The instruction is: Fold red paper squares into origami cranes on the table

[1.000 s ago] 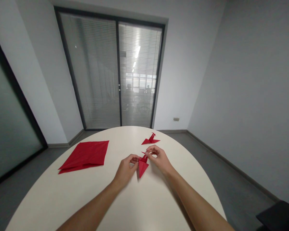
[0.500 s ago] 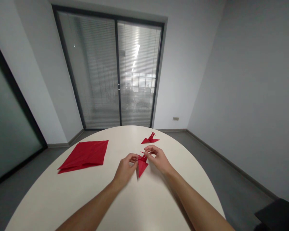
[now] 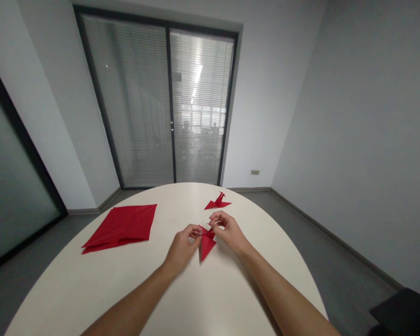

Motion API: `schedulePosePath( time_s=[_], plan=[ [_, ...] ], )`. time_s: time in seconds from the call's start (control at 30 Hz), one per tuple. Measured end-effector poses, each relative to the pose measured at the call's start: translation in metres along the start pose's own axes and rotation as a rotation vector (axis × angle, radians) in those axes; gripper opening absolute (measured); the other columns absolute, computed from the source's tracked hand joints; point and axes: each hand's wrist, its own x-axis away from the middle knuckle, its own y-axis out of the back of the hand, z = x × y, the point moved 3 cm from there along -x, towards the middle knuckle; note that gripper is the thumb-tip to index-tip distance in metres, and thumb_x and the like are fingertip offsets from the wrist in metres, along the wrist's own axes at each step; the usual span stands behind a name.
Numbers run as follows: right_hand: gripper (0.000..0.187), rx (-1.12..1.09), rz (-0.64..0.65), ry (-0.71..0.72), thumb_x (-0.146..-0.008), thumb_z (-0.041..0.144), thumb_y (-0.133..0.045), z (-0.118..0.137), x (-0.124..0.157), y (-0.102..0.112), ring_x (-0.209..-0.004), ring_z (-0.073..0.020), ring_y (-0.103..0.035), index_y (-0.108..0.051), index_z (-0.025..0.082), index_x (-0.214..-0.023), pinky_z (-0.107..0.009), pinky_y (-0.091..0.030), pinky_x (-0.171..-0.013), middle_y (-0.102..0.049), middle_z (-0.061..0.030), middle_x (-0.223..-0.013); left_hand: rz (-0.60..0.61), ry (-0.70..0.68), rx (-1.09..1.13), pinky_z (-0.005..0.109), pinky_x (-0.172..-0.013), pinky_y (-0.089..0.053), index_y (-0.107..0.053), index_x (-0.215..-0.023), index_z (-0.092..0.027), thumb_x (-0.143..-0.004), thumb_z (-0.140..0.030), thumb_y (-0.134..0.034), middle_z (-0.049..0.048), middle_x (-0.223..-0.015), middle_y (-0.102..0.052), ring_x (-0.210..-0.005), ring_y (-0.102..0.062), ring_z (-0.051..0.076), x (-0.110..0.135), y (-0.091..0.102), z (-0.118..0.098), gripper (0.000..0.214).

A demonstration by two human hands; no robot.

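now the paper figure [image 3: 207,248] shows less tip [image 3: 208,224] at twelve o'clock, perhaps freshly folded; left hand [image 3: 182,246] and right hand [image 3: 231,233] finger-pinch it.

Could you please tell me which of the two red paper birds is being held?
The nearer bird, held by the left hand and the right hand; the farther bird sits beyond them on the table, touched by neither.
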Motion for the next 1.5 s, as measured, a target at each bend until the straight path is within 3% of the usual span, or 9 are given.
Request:
schedulePosePath(
  time_s=[0.43, 0.8, 0.97, 1.07, 1.17, 1.27, 1.37, 1.5],
  plan=[
    [0.024, -0.03, 0.06, -0.031, -0.083, 0.032, -0.068, -0.002, -0.001, -0.003, -0.078, -0.0161, -0.062, -0.065, 0.019, -0.103, -0.032, -0.047, -0.078, -0.066, -0.0013, -0.084, 0.024, -0.004, -0.012, 0.03, -0.076, -0.054, -0.066, -0.095, -0.019, -0.079, -0.02, -0.06, 0.0044, -0.091, -0.074, -0.083, -0.068, 0.019, 0.0, 0.0, -0.002, 0.017],
    [0.038, -0.11, 0.102, -0.04, -0.083, 0.042, -0.074, 0.01, 0.0, 0.0, -0.09, -0.0226, -0.07, -0.067, 0.02, -0.113, -0.041, -0.048, -0.093, -0.073, -0.0034, -0.081, 0.036, 0.02, -0.003, 0.027, -0.067, -0.051, -0.067, -0.097, -0.019, -0.08, -0.021, -0.061, 0.0052, -0.093, -0.074, -0.082, -0.067, 0.019, 0.0, 0.0, 0.001, 0.017],
    [0.045, -0.044, -0.002, -0.023, -0.086, 0.044, -0.069, 0.004, 0.0, 0.005, -0.111, -0.0248, -0.063, -0.06, 0.023, -0.124, -0.042, -0.046, -0.098, -0.069, -0.0093, -0.118, -0.052, 0.016, 0.086, 0.029, -0.075, -0.051, -0.066, -0.095, -0.018, -0.078, -0.023, -0.063, 0.0055, -0.091, -0.072, -0.083, -0.066, 0.018, -0.001, 0.001, 0.001, 0.017],
    [0.029, -0.039, -0.09, -0.019, -0.093, 0.042, -0.055, -0.004, 0.0, 0.009, -0.104, -0.0224, -0.063, -0.061, 0.023, -0.114, -0.04, -0.046, -0.096, -0.07, -0.0074, -0.108, -0.134, 0.073, 0.168, 0.028, -0.072, -0.052, -0.063, -0.094, -0.017, -0.074, -0.025, -0.066, 0.0056, -0.09, -0.07, -0.081, -0.066, 0.017, -0.003, 0.004, 0.003, 0.022],
    [0.025, -0.023, -0.001, -0.062, -0.085, 0.033, -0.061, -0.013, 0.0, 0.004, -0.089, -0.0213, -0.065, -0.062, 0.021, -0.107, -0.038, -0.047, -0.087, -0.07, -0.0047, -0.091, -0.169, 0.18, 0.271, 0.025, -0.059, -0.051, -0.06, -0.097, -0.017, -0.071, -0.028, -0.068, 0.005, -0.087, -0.068, -0.075, -0.065, 0.017, -0.004, 0.006, 0.006, 0.029],
    [0.039, -0.023, 0.097, -0.101, -0.076, 0.027, -0.07, -0.019, 0.001, -0.004, -0.088, -0.0202, -0.065, -0.062, 0.021, -0.114, -0.036, -0.048, -0.082, -0.07, -0.0054, -0.098, -0.174, 0.23, 0.354, 0.023, -0.054, -0.05, -0.059, -0.098, -0.017, -0.07, -0.03, -0.069, 0.0052, -0.088, -0.067, -0.074, -0.065, 0.017, -0.005, 0.007, 0.006, 0.033],
    [0.051, -0.044, 0.094, -0.125, -0.073, 0.03, -0.077, -0.022, 0.002, -0.007, -0.087, -0.0189, -0.065, -0.06, 0.022, -0.121, -0.035, -0.05, -0.081, -0.069, -0.0064, -0.106, -0.172, 0.243, 0.397, 0.023, -0.055, -0.051, -0.058, -0.099, -0.017, -0.068, -0.03, -0.071, 0.0048, -0.088, -0.067, -0.073, -0.066, 0.017, -0.004, 0.007, 0.003, 0.037],
    [0.048, -0.143, 0.141, -0.139, -0.073, 0.033, -0.079, -0.019, 0.002, -0.008, -0.088, -0.0196, -0.067, -0.064, 0.02, -0.117, -0.037, -0.051, -0.086, -0.071, -0.0078, -0.107, -0.154, 0.25, 0.397, 0.023, -0.054, -0.051, -0.058, -0.099, -0.017, -0.067, -0.032, -0.072, 0.0046, -0.088, -0.067, -0.073, -0.065, 0.017, -0.004, 0.006, 0.003, 0.037]
  ],
)
